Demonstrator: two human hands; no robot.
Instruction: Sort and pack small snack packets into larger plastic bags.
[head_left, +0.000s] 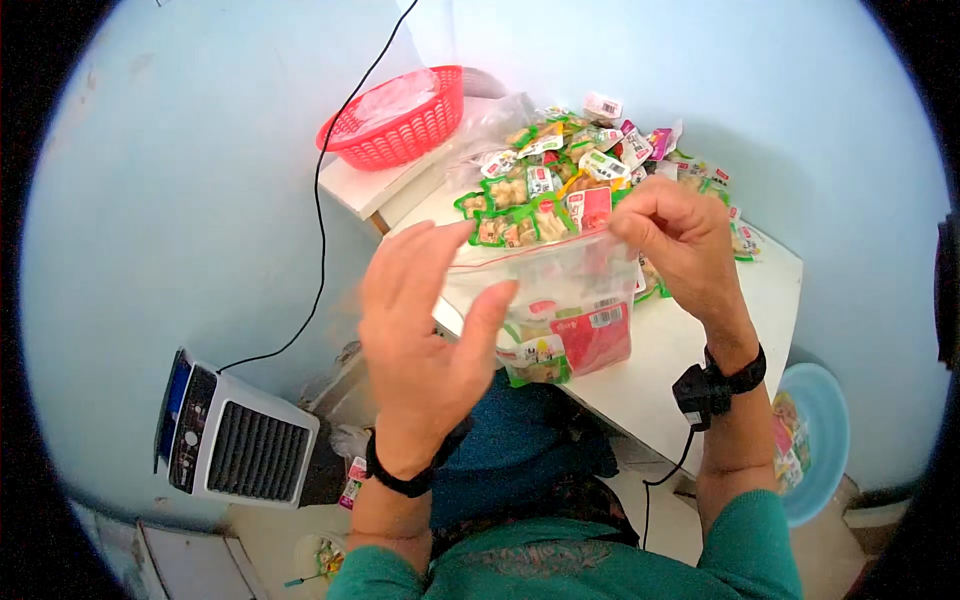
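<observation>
A clear zip bag (pixel 590 270) with a red seal line hangs at the near edge of the white table. Inside it are several small snack packets (pixel 590 338), red, white and green. My right hand (pixel 680 240) pinches the bag's top right corner between thumb and fingers. My left hand (pixel 425 340) is beside the bag's left end, its fingers and thumb apart and slightly blurred, holding nothing. Just beyond the bag, a heap of small snack packets (pixel 520 222), many green-edged with pale pieces inside, covers the far part of the table.
A red plastic basket (pixel 400 130) stands at the table's far left. The white table (pixel 690 340) fills a wall corner. On the left is a small air cooler (pixel 250 450) with a black cable (pixel 322 220). A blue basin (pixel 828 430) holding packets sits at the lower right.
</observation>
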